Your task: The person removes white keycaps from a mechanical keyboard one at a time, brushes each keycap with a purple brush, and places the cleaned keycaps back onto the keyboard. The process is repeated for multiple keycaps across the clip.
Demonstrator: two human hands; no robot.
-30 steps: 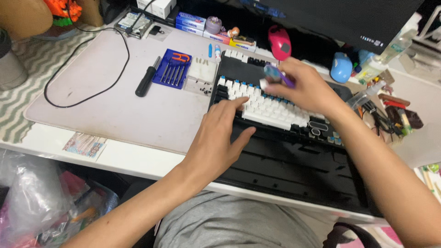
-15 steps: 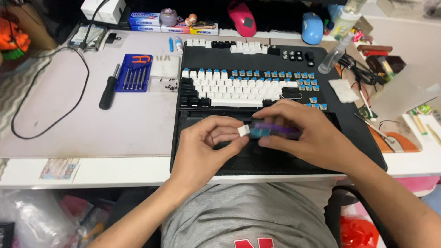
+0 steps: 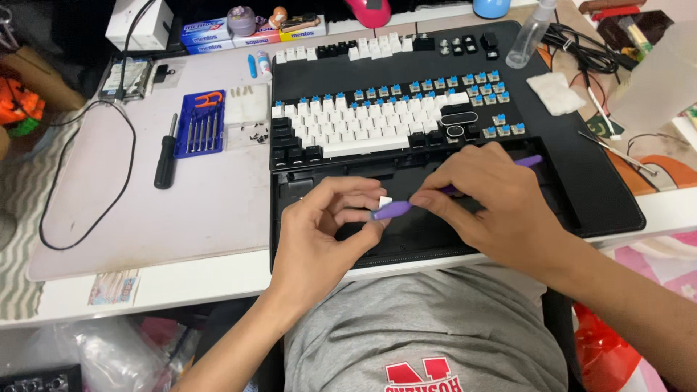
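Note:
My left hand (image 3: 330, 232) pinches a small white keycap (image 3: 385, 201) between thumb and fingers, just above the black tray (image 3: 435, 239) at the desk's front edge. My right hand (image 3: 501, 199) grips a purple keycap puller (image 3: 396, 210), whose tip touches the keycap. Behind the hands lies a black keyboard (image 3: 392, 127) with white and black keycaps; several blue switches stand bare along its top and right side.
Loose keycaps (image 3: 363, 48) lie in a row at the back of the black mat (image 3: 610, 189). A blue screwdriver set (image 3: 201, 125), a black screwdriver (image 3: 166, 154) and a black cable (image 3: 72, 218) lie on the grey mat at left. A spray bottle (image 3: 528, 36) and white cloth (image 3: 555, 92) are at right.
Both hands came back from the keyboard to the front edge of the desk, the left hand now holding a white keycap against the purple tool. The camera tilted down.

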